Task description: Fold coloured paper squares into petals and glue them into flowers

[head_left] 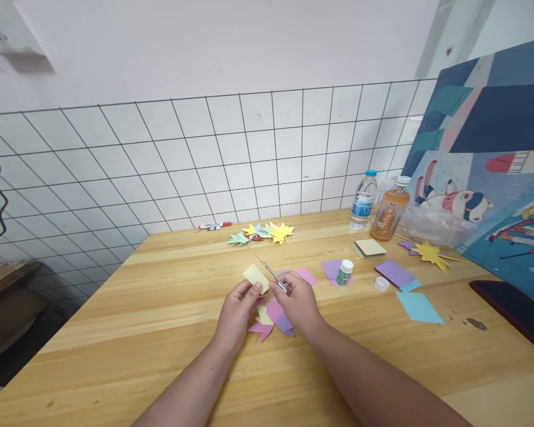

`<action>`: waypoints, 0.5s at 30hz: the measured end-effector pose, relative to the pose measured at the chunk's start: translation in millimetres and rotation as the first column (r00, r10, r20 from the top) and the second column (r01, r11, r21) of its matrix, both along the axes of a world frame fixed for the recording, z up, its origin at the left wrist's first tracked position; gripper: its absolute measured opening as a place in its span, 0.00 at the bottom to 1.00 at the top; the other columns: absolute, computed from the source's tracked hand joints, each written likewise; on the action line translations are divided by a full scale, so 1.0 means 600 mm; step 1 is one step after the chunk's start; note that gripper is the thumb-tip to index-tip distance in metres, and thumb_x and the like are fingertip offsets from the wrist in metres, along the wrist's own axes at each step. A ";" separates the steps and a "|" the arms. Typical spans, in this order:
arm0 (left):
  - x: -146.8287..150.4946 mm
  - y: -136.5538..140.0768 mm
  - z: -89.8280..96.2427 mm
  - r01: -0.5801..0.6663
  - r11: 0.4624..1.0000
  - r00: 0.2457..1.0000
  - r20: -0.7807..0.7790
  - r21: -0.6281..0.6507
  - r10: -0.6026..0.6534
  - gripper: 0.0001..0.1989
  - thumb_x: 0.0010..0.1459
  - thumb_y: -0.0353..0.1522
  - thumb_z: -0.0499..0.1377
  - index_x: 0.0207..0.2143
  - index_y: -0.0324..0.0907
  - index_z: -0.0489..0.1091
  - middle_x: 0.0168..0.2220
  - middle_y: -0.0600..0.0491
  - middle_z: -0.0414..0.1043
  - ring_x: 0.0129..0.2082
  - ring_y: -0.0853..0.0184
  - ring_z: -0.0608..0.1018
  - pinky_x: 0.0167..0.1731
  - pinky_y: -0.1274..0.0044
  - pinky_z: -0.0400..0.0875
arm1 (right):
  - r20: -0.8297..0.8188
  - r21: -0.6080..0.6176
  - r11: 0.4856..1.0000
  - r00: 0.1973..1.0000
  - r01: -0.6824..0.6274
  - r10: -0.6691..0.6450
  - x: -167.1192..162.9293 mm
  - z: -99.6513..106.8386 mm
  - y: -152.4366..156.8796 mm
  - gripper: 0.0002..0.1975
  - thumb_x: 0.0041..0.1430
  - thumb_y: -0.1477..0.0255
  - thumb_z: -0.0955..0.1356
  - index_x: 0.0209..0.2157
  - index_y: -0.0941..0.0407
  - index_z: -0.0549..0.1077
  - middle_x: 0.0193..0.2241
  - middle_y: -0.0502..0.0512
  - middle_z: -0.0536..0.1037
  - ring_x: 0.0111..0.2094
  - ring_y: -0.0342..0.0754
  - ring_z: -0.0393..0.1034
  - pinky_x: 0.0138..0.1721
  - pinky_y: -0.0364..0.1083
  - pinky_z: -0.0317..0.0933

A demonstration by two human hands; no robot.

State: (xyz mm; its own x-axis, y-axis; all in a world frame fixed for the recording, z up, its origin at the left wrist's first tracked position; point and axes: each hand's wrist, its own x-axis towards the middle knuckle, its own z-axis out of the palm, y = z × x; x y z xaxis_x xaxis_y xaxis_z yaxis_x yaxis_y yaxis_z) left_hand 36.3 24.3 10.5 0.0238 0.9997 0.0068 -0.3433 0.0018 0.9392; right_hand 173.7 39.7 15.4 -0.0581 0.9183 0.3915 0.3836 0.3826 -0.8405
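Between the thumb and fingers of my left hand (238,311) is a small pale yellow piece of paper (254,275), tilted above the table. My right hand (299,301) is closed around slim silver scissors (276,277), their tips pointing up and left, just right of the paper. My right fingertips are close to the paper's lower corner; whether they touch it I cannot tell. The scissors' handles are hidden in my palm. Under and between my hands lie pink, purple and pale yellow paper cut-outs (263,327), partly covered.
Star- and leaf-shaped cut-outs (281,233) and markers (216,226) lie near the tiled wall. To the right are a green glue bottle (344,274), its lid (381,284), purple paper (395,274), blue paper (419,307), a note stack (370,248), a water bottle (362,204) and an orange drink (388,213).
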 end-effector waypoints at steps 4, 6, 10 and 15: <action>-0.013 0.012 -0.003 -0.119 0.992 0.988 0.092 -0.045 0.122 0.11 0.48 0.35 0.65 0.33 0.39 0.73 0.31 0.53 0.76 0.31 0.69 0.76 0.33 0.80 0.69 | -0.015 -0.021 1.000 1.000 -0.011 0.011 0.006 0.006 -0.009 0.12 0.60 0.64 0.62 0.38 0.54 0.73 0.28 0.50 0.76 0.30 0.44 0.68 0.31 0.41 0.58; -0.024 0.020 -0.002 -0.184 0.975 0.961 0.187 -0.123 0.205 0.09 0.48 0.32 0.65 0.33 0.39 0.72 0.31 0.53 0.76 0.32 0.70 0.77 0.33 0.81 0.70 | 0.071 0.008 1.000 0.997 0.004 -0.005 0.012 0.012 -0.013 0.15 0.62 0.64 0.59 0.46 0.51 0.71 0.33 0.50 0.77 0.33 0.45 0.70 0.33 0.41 0.59; -0.040 0.031 -0.002 -0.252 0.938 0.909 0.276 -0.238 0.314 0.02 0.52 0.29 0.61 0.30 0.39 0.71 0.26 0.52 0.75 0.28 0.71 0.77 0.31 0.82 0.71 | 0.334 0.079 0.996 0.942 -0.045 0.016 0.021 0.019 -0.017 0.16 0.63 0.66 0.59 0.49 0.44 0.70 0.36 0.49 0.78 0.37 0.45 0.70 0.36 0.41 0.57; -0.042 0.033 -0.004 -0.269 0.927 0.896 0.285 -0.261 0.340 0.02 0.55 0.27 0.58 0.28 0.39 0.70 0.24 0.54 0.73 0.25 0.73 0.76 0.28 0.83 0.71 | 0.549 0.131 0.991 0.834 -0.023 -0.054 0.019 0.019 -0.019 0.14 0.63 0.65 0.60 0.47 0.42 0.72 0.29 0.49 0.77 0.32 0.45 0.69 0.29 0.41 0.53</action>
State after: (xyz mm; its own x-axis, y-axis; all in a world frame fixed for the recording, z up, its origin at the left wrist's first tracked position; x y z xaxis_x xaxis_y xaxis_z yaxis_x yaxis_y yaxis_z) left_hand 10.9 44.3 8.2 -0.2501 0.9360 -0.2477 -0.6397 0.0324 0.7680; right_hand 185.2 28.3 26.8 -0.2854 0.8655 0.4117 0.7747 0.4613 -0.4326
